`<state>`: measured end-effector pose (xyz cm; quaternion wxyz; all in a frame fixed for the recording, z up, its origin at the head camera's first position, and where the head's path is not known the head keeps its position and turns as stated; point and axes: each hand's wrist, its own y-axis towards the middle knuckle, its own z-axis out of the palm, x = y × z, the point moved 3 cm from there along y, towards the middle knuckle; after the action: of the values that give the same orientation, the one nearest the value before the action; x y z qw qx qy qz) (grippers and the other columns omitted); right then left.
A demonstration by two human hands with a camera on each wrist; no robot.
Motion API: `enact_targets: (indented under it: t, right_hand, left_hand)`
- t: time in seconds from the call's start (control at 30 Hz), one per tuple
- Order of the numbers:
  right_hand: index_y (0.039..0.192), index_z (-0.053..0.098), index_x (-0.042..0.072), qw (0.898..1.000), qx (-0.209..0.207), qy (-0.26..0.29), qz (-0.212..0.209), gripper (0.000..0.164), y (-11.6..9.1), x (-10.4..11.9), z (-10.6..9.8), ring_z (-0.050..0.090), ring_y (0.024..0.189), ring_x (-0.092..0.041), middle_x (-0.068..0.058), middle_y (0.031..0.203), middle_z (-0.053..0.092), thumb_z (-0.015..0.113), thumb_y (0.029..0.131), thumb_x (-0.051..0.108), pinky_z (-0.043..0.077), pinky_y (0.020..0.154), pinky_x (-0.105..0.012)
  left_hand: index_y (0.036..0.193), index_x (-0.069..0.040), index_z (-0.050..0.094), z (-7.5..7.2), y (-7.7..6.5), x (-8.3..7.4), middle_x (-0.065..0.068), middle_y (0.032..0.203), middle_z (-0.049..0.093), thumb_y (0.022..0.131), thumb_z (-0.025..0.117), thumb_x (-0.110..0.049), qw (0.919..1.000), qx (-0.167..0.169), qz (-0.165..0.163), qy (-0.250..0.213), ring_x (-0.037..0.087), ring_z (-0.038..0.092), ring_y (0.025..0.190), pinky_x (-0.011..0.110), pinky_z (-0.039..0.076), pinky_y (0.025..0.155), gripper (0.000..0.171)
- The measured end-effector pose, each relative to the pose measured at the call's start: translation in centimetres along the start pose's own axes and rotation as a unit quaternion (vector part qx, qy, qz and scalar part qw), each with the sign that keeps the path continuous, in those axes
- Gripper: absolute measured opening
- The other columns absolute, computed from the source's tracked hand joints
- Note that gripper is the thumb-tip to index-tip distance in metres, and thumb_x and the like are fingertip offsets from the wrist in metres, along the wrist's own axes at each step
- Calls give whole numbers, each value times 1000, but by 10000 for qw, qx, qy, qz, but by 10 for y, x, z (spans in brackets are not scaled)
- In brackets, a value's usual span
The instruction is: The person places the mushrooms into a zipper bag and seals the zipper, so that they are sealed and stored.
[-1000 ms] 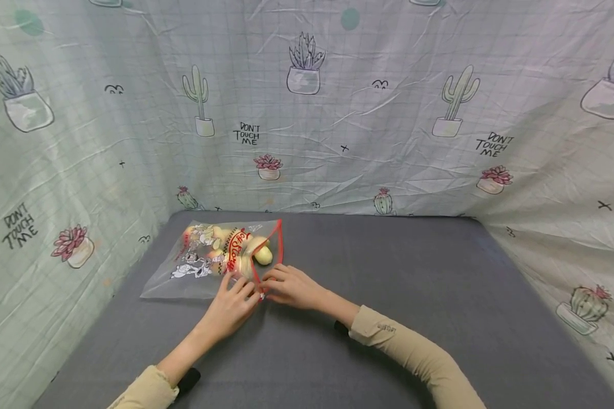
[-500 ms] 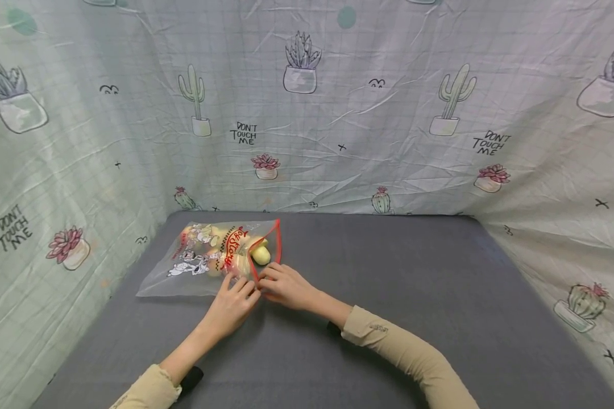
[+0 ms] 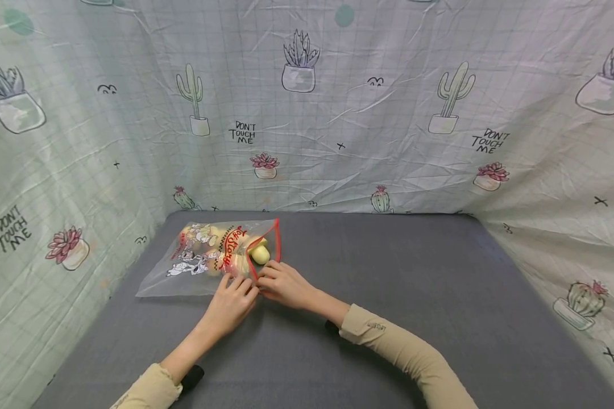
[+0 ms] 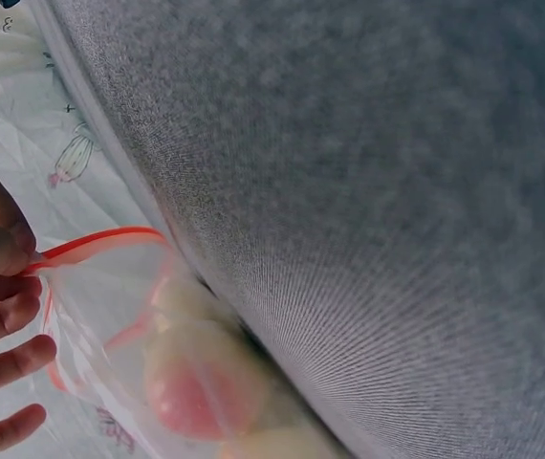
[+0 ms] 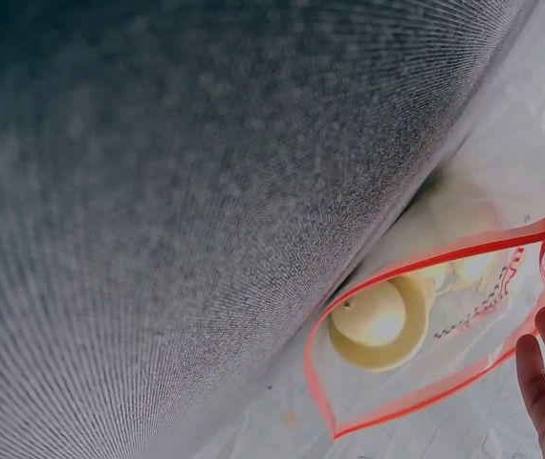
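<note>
A clear zip bag [image 3: 184,278] with a red zip edge and printed cartoon figures lies on its side at the table's left. Its mouth faces right and gapes. Inside are several pale yellow, rounded, fruit-like things [image 3: 260,254], one with a pink patch [image 4: 201,392]. At the near corner of the mouth, my left hand [image 3: 231,302] pinches the red edge between thumb and finger, other fingers spread over the plastic. Right beside it, my right hand [image 3: 286,286] pinches the same corner of the zip. Each hand partly hides the pinched spot.
A dark grey cloth-covered table [image 3: 389,295] extends to the right of the bag. Behind it and at both sides hangs a pale curtain [image 3: 337,113] printed with cacti. Dark straps [image 3: 190,379] show at the wrists.
The head view has shifted slightly. My right hand has drawn a little closer to the left at the bag's corner, covering the red zip end seen earlier. The bag's mouth still gapes.
</note>
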<state>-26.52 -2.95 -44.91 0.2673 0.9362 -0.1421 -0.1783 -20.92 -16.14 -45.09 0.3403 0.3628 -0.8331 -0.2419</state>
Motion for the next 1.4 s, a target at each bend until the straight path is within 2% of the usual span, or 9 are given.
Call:
enact_targets:
  t: [0.03,0.1,0.27,0.43,0.7,0.87,1.1,1.27,1.4]
  right_hand:
    - [91,66,22,10000,-5,11,-2,12,0,0,0,50,92,-9,7,93,60,64,80,27,41,79,-20]
    - [90,66,22,10000,-11,21,-15,11,0,0,0,50,91,-9,7,92,60,65,80,26,41,79,-20]
    - [87,66,21,9999,-105,35,-96,9,1,-1,0,50,90,-8,8,89,61,65,79,26,41,79,-20]
    - [89,68,21,9996,-223,64,-175,11,2,-1,-2,51,89,-8,9,89,63,65,79,25,41,79,-20]
    - [85,67,22,9971,-533,-299,-443,8,3,2,-2,52,87,-9,12,88,65,63,81,27,41,73,-19]
    - [81,67,22,9953,-679,-388,-578,6,3,3,-1,53,86,-10,11,85,64,64,80,26,41,72,-20]
    - [85,68,22,9957,-665,-352,-539,8,4,2,0,52,86,-9,12,85,64,64,80,27,41,71,-19]
    - [86,69,21,9962,-643,-291,-512,9,5,1,-1,53,88,-9,12,84,64,65,80,27,42,74,-19]
    - [85,69,21,9958,-661,-291,-557,8,6,1,0,53,88,-10,12,84,64,65,79,26,42,74,-19]
  left_hand:
    - [72,-10,57,0,0,0,4,73,54,88,30,-22,10000,-4,5,21,24,51,72,46,39,73,33]
    - [72,-9,58,1,0,0,4,73,55,87,35,-20,10000,22,34,58,23,52,72,46,39,73,30]
    - [72,-8,58,2,-1,0,4,73,55,78,47,-17,9998,32,177,132,21,51,72,44,39,74,15]
    - [72,-9,59,0,-1,0,3,72,55,74,53,-15,9994,-24,292,207,20,50,71,42,39,75,9]
    - [70,-8,59,-1,-2,-1,3,71,54,78,42,-13,9985,-286,430,168,19,49,70,41,39,75,19]
    - [71,-8,60,-2,-3,-1,3,72,55,81,37,-12,9982,-315,488,140,19,49,70,41,39,75,26]
    - [71,-7,61,-2,-4,0,3,73,57,81,37,-11,9973,-468,563,77,19,50,70,40,39,75,26]
    - [72,-8,61,-2,-4,2,2,74,57,81,41,-12,9973,-394,596,141,18,51,71,39,39,77,22]
    - [71,-7,60,-1,-4,3,2,74,57,81,41,-14,9969,-473,624,63,17,51,72,39,40,77,23]
